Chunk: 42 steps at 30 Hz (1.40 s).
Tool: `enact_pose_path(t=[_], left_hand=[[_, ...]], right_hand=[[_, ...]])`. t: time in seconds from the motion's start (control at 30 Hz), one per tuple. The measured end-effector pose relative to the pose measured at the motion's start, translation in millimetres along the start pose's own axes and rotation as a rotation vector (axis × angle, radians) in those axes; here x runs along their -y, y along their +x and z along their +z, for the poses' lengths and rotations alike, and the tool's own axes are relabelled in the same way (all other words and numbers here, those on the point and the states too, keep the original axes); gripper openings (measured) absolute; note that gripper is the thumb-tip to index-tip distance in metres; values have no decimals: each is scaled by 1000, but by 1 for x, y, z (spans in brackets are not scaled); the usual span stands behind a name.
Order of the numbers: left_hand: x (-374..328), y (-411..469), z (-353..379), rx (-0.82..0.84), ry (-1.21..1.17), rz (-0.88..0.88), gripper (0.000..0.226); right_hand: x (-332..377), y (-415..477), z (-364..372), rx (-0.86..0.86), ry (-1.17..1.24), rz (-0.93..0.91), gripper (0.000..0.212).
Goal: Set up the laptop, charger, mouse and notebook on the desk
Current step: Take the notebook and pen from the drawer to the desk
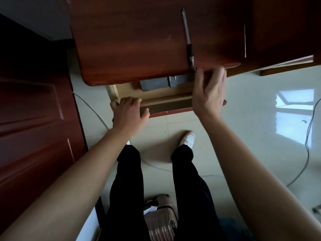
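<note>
I stand at the front edge of the red-brown desk [139,40], which fills the upper part of my view from 10 to 2 o'clock. Under this edge a pale wooden drawer [156,98] is pulled out only a little, so the opening is narrow. My left hand [128,113] lies on the drawer's front rail at its left corner, fingers curled over the rail and thumb stretched out to the right. My right hand [208,91] is at the right end of the drawer, at about 1 o'clock, fingers held together and bent over the desk edge; I cannot tell if they grip something, because the hand is blurred. Inside the drawer lies a dark grey flat thing [156,83], perhaps the laptop or the charger, mostly hidden under the desktop. A pen [188,39] lies on the desk, its tip reaching the edge just beside my right fingers. To the left, at 9 o'clock, a dark wooden door [34,110] stands close. To the right the pale floor [251,110] is open, with a cable [307,145] across it. Between my legs, at 6 o'clock, a pink suitcase [161,220] is cut off by the frame.
</note>
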<state>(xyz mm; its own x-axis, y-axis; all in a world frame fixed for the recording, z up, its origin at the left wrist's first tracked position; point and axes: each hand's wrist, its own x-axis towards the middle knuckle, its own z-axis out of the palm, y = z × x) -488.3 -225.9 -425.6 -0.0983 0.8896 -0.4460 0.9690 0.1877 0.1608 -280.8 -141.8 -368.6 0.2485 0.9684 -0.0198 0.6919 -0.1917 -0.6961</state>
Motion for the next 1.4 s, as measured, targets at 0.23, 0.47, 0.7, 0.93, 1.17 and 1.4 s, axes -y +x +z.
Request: enact_pose_path(t=[0.23,0.47,0.7,0.93,1.17,1.4], left_hand=[[-26,31,-12,106,-940,-372,73],[-45,48,-11,68,-1262,-504,74],[-40,38,-9,79,-1223,-535,69],[-41,16,-20,32,-1031,-522,55],[-47,-30,-28,-31,-867,-543,65],[-40,-48,-22,-115,-1145,-1113,67]], right_hand=[[-22,20,27,339,168,752,58],[-24,49,47,325,751,1103,48],[-25,25,44,323,835,1145,27],[-21,6,38,372,942,1135,50],[-18,-48,-4,264,976,1141,51],[-74,-100,-61,259,988,1169,53]])
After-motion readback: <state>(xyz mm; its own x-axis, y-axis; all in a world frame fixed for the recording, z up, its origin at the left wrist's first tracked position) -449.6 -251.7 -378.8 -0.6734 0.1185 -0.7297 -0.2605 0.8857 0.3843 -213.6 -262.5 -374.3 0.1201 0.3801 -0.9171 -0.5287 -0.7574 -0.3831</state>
